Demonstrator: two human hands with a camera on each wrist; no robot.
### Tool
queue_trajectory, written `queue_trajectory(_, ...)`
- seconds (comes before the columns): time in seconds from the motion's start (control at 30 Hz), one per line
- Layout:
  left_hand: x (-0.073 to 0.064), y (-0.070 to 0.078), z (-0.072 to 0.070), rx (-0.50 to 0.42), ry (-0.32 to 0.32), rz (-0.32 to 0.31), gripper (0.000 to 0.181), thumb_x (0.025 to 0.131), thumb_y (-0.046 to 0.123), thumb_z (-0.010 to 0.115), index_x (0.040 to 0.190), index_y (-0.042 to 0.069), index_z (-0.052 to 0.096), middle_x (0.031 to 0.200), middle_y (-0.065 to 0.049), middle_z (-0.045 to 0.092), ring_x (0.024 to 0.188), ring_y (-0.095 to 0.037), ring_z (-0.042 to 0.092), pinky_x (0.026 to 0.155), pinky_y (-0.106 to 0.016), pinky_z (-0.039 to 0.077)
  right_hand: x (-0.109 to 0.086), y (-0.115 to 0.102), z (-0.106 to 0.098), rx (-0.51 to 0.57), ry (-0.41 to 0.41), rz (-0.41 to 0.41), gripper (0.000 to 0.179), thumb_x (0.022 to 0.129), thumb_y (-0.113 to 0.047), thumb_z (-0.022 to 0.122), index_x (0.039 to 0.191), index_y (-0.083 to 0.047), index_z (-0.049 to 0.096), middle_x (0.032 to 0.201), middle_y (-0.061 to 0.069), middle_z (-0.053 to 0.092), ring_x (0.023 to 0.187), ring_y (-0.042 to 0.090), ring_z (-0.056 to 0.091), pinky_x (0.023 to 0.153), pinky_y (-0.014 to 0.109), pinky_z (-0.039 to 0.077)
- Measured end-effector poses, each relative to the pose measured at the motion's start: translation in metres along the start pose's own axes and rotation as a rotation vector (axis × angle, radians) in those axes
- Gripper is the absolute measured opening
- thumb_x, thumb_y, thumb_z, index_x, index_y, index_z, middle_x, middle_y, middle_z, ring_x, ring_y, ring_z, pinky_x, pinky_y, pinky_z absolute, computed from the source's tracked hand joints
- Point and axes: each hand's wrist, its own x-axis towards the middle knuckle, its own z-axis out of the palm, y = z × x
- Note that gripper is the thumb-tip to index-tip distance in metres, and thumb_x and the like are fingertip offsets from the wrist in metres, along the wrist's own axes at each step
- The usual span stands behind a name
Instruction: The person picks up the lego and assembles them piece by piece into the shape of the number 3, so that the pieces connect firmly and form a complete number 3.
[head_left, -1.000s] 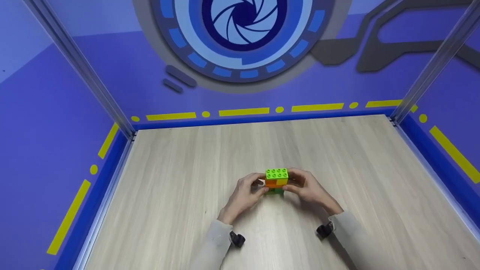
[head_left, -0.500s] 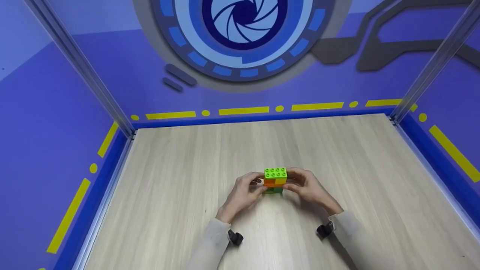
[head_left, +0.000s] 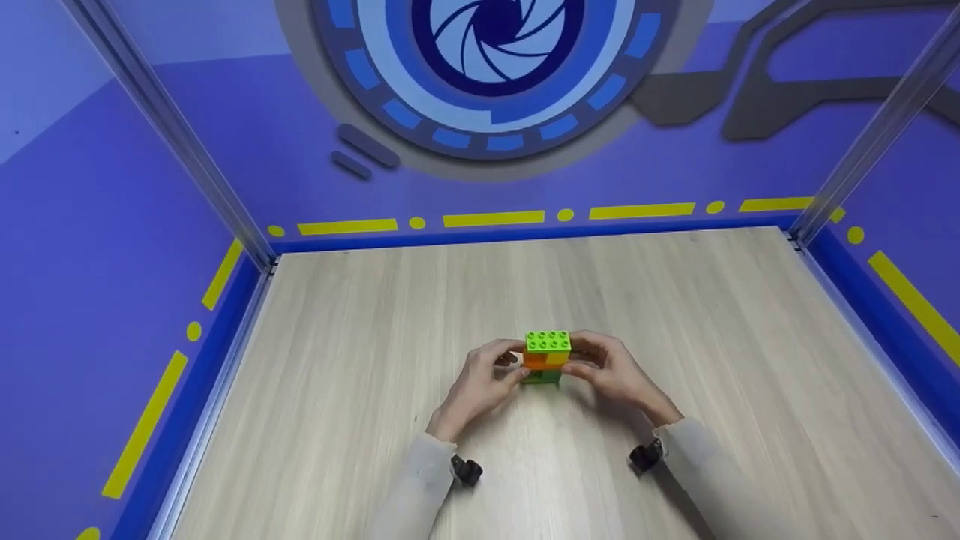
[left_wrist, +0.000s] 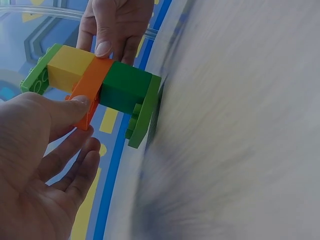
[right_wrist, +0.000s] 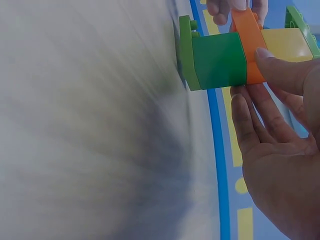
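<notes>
A small stack of toy building bricks stands between both hands, low over the tabletop. Its top is a light green studded plate (head_left: pixel 547 341); under it come a yellow brick (left_wrist: pixel 70 67), a long orange brick (left_wrist: pixel 92 82), a dark green brick (right_wrist: pixel 220 60) and a light green bottom plate (right_wrist: pixel 186 55). From the left side, my left hand (head_left: pixel 478 386) pinches the orange layer, thumb on its near face. On the opposite end my right hand (head_left: pixel 615 371) grips the same layer, its thumb also across the orange brick. Fingers behind the stack are partly hidden.
The wood-grain table (head_left: pixel 375 322) is bounded by a blue printed back wall (head_left: pixel 480 169) and side walls. Metal posts (head_left: pixel 180 135) rise at the back corners. A black wrist camera (head_left: pixel 466 471) sits at the left sleeve, another camera (head_left: pixel 645 456) at the right.
Both hands and the brick stack have shifted slightly left over the table. The grip on the bricks looks the same, and the head view has turned a little.
</notes>
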Motion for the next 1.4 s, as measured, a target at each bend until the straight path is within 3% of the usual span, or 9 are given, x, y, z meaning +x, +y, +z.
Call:
queue_trajectory(0.13,0.0,0.0,-0.003,-0.011,-0.004,-0.012,0.039,0.099,0.012,0.077,0.137,0.013,0.069,0.134,-0.007,0.071,0.112,-0.021,0.071,0.1,-0.032,0.061,0.002,-0.002,0.001,-0.014,0.007,-0.003,0.041,0.097,-0.004,0.077,0.137,-0.007,0.068,0.132,0.014,0.072,0.121,0.032,0.07,0.107,0.037,0.057)
queue_trajectory(0.37,0.0,0.0,-0.006,0.005,-0.016,-0.029,0.037,0.101,0.017,0.076,0.137,0.013,0.069,0.134,-0.007,0.071,0.114,-0.024,0.071,0.099,-0.029,0.06,0.003,-0.006,0.003,-0.028,0.01,0.004,0.04,0.098,-0.005,0.076,0.137,-0.008,0.069,0.129,0.014,0.073,0.118,0.031,0.07,0.103,0.029,0.058)
queue_trajectory(0.6,0.001,0.003,-0.011,0.009,-0.028,-0.019,0.035,0.103,0.022,0.075,0.137,0.014,0.069,0.134,-0.006,0.072,0.115,-0.027,0.071,0.1,-0.035,0.061,0.004,-0.009,0.005,-0.029,0.02,0.007,0.04,0.098,-0.003,0.076,0.137,-0.005,0.068,0.125,0.015,0.074,0.114,0.028,0.071,0.102,0.028,0.058)
queue_trajectory(0.8,0.005,0.003,-0.016,0.016,-0.026,-0.016,0.034,0.102,0.023,0.075,0.136,0.016,0.07,0.133,-0.003,0.073,0.116,-0.022,0.07,0.102,-0.032,0.059,0.007,-0.013,0.006,-0.033,0.031,0.016,0.04,0.097,-0.001,0.076,0.136,-0.005,0.068,0.124,0.014,0.074,0.113,0.028,0.071,0.101,0.029,0.059)
queue_trajectory(1.03,0.01,0.004,-0.019,-0.011,-0.024,-0.021,0.034,0.104,0.022,0.073,0.137,0.014,0.07,0.133,-0.005,0.073,0.115,-0.02,0.07,0.102,-0.039,0.06,0.013,-0.015,0.008,-0.033,0.062,0.041,0.041,0.097,-0.002,0.075,0.137,-0.001,0.067,0.125,0.02,0.072,0.115,0.033,0.07,0.099,0.024,0.058)
queue_trajectory(1.2,0.013,0.004,-0.021,-0.006,-0.023,-0.039,0.035,0.105,0.023,0.072,0.138,0.012,0.068,0.134,-0.006,0.073,0.112,-0.018,0.069,0.1,-0.032,0.06,0.018,-0.015,0.009,-0.048,0.081,0.064,0.041,0.099,-0.007,0.075,0.138,-0.001,0.066,0.126,0.019,0.072,0.114,0.033,0.07,0.098,0.022,0.057)
queue_trajectory(1.4,0.018,0.004,-0.025,0.006,-0.029,-0.045,0.036,0.106,0.025,0.07,0.139,0.011,0.067,0.135,-0.005,0.073,0.114,-0.016,0.07,0.101,-0.028,0.059,0.024,-0.021,0.01,-0.081,0.113,0.068,0.039,0.1,-0.008,0.074,0.138,0.0,0.066,0.127,0.019,0.073,0.117,0.034,0.07,0.106,0.044,0.058)
